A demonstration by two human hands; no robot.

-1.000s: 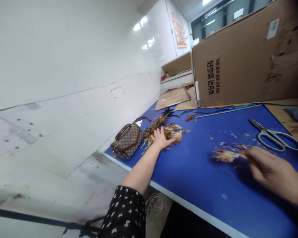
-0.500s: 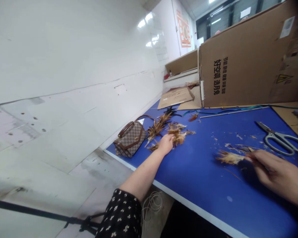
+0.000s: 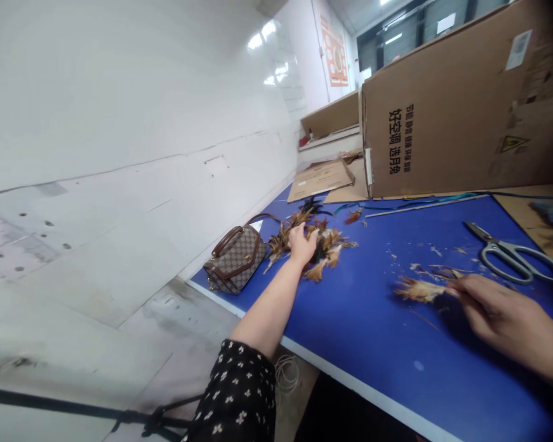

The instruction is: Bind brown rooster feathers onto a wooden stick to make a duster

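Observation:
My left hand [image 3: 301, 243] reaches out over a loose pile of brown and tan feathers [image 3: 325, 245] at the far left of the blue table [image 3: 368, 331]. Its fingers curl into the pile and grip some feathers. My right hand [image 3: 502, 319] rests on the table at the right. Its fingers pinch the stems of a small pale feather bunch [image 3: 419, 290] that lies flat and points left. Between the two hands the tabletop carries only small feather scraps.
A small brown patterned handbag [image 3: 236, 258] sits at the table's left corner. Silver scissors [image 3: 507, 252] lie at the right, beyond my right hand. A big cardboard box [image 3: 456, 104] stands at the back, with flat cardboard sheets [image 3: 320, 180] and a thin stick [image 3: 424, 205] before it.
My left hand pulled back toward me with some feathers, then went forward into the pile again. My right hand has stayed where it was with its feather bunch.

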